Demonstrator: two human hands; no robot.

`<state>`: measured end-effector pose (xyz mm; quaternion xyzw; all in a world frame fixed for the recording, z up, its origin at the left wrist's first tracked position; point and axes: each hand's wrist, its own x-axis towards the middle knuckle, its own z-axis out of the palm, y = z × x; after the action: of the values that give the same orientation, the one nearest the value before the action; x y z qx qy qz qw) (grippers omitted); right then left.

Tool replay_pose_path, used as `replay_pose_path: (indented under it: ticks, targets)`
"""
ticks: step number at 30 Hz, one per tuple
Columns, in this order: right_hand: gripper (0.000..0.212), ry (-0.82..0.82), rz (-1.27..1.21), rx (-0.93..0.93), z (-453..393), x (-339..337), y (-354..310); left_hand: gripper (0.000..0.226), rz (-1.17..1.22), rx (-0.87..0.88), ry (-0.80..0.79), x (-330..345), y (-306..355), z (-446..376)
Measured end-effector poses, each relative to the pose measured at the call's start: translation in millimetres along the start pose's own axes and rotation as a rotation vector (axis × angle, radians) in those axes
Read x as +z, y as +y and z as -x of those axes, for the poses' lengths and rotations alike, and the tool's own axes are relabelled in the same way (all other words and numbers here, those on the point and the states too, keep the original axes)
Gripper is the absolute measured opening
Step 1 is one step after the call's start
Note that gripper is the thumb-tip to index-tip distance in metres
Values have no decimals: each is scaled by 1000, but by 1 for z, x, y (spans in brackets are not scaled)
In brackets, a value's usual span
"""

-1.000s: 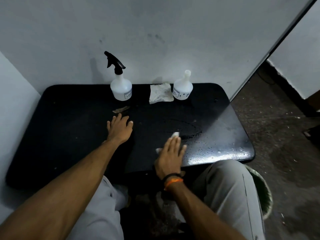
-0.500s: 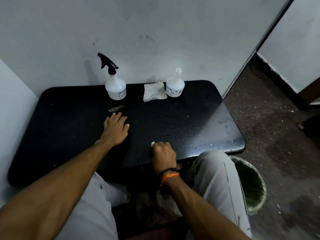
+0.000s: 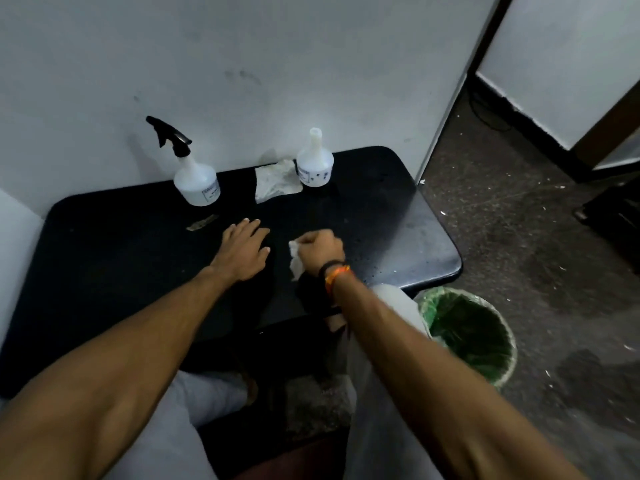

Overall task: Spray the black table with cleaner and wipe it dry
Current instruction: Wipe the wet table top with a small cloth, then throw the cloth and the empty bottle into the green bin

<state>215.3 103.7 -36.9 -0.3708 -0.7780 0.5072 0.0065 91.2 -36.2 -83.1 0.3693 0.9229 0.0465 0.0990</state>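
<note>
The black table [image 3: 114,258] stands against a white wall. My left hand [image 3: 242,249] lies flat on it, fingers spread, holding nothing. My right hand [image 3: 320,249] is fisted around a crumpled white tissue [image 3: 295,260], just right of the left hand. The tissue sticks out at the fist's left side. Small droplets speckle the table to the right of the fist. A white spray bottle [image 3: 195,180] with a black trigger stands at the back, left of a second crumpled tissue [image 3: 275,181].
A white bottle without a sprayer [image 3: 315,164] stands at the back beside the spare tissue. A small brownish scrap [image 3: 202,223] lies near the spray bottle. A green-lined waste bin [image 3: 469,332] sits on the floor by the table's right front corner. My knees are under the front edge.
My right hand went from flat on the tissue to a fist around it, and now sits further from the front edge, closer to my left hand. The left hand stayed put.
</note>
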Motion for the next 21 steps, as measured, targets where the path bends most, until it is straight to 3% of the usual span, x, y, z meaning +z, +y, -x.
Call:
replay_pose_path:
  ticks: [5, 12, 21]
  targets:
    - [23, 204, -127, 106, -28, -86, 11, 56, -6, 105, -14, -11, 60, -28]
    - [19, 368, 12, 200, -18, -172, 95, 57, 37, 304, -64, -14, 171, -58]
    - [22, 443, 38, 377, -8, -230, 200, 50, 34, 541, -108, 8, 288, -67]
